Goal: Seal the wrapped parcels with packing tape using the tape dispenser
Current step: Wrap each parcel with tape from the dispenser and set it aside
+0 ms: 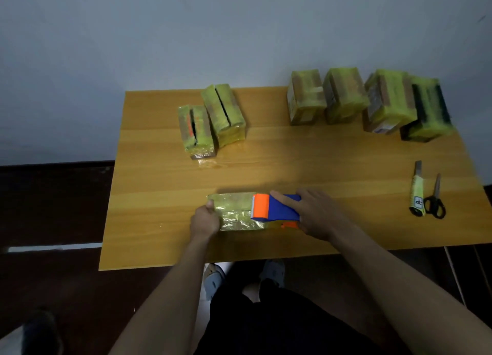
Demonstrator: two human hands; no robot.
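Head view: my left hand (pixel 205 220) grips the left end of the parcel (pixel 234 212) at the near edge of the table (pixel 292 163). My right hand (pixel 310 213) is wrapped round the tape dispenser (pixel 274 208), which sits on the parcel's right half.

Progress, my guess: mid-run on this one. Two parcels (pixel 213 123) far left show open slits, so probably unsealed; four (pixel 367 104) far right look done.

Tape strip itself is too glossy to make out. Dispenser hides the parcel's right end.
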